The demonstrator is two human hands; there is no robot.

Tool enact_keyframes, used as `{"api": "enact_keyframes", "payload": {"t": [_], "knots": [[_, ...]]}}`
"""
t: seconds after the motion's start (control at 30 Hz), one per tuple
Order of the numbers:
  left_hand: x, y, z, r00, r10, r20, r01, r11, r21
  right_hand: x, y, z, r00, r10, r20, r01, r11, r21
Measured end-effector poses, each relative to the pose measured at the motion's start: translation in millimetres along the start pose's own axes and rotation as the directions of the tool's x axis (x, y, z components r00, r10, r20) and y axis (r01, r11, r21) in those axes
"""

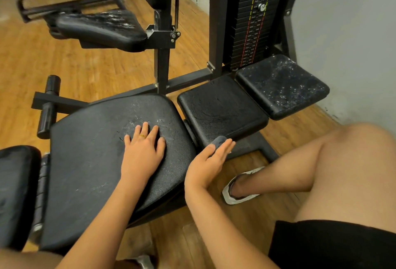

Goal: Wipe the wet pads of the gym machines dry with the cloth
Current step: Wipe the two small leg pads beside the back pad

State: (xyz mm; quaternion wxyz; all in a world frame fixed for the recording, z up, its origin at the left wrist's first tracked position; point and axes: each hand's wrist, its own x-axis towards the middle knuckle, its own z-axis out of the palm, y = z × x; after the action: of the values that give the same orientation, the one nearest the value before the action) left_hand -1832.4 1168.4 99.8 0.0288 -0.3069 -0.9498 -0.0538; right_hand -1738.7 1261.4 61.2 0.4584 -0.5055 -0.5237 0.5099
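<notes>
Head camera: my right hand (pixel 205 163) is pressing the cloth (pixel 218 140) with straight fingers, the wet pad (pixel 282 86) lying at one o'clock; my left hand (pixel 142 153) is resting flat, farther off.

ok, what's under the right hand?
A grey cloth, pressed by the right hand with straight fingers against the middle pad at its near edge. Only one end shows; the hand covers the rest.
</notes>
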Motion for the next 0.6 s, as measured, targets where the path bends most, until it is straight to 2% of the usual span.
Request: {"api": "enact_keyframes", "payload": {"t": [0.1, 0.17, 0.27, 0.4, 0.5, 0.6], "knots": [[-1.9, -0.6, -0.6, 1.000, 0.002, -0.003, -0.002, 1.000, -0.015, 13.2, -6.9, -0.3, 0.998, 0.054, -0.027, -0.054, 0.998, 0.025], [-2.6, -1.1, -0.7, 1.000, 0.002, -0.009, -0.002, 1.000, -0.021, 33.3, -12.2, -4.0, 0.997, 0.030, -0.066, -0.028, 0.999, 0.024], [-2.0, 0.0, -1.2, 1.000, 0.004, -0.007, -0.004, 1.000, -0.017, 96.5, -10.6, -16.9, 0.989, -0.031, -0.147, 0.029, 0.999, -0.019], [0.3, 0.8, -2.7, 1.000, 0.010, 0.005, -0.010, 1.000, -0.004, 161.3, -16.2, -28.9, 0.979, 0.018, -0.205, -0.018, 1.000, 0.004], [0.9, 1.6, -3.1, 1.000, 0.003, 0.007, -0.003, 1.000, -0.006, 148.1, -17.4, -23.8, 0.974, 0.014, -0.226, -0.007, 0.999, 0.033], [0.8, 1.7, -2.8, 1.000, 0.003, 0.002, -0.003, 1.000, -0.012, 83.2, -5.4, -12.9, 0.983, 0.034, -0.179, -0.026, 0.998, 0.052]]}}
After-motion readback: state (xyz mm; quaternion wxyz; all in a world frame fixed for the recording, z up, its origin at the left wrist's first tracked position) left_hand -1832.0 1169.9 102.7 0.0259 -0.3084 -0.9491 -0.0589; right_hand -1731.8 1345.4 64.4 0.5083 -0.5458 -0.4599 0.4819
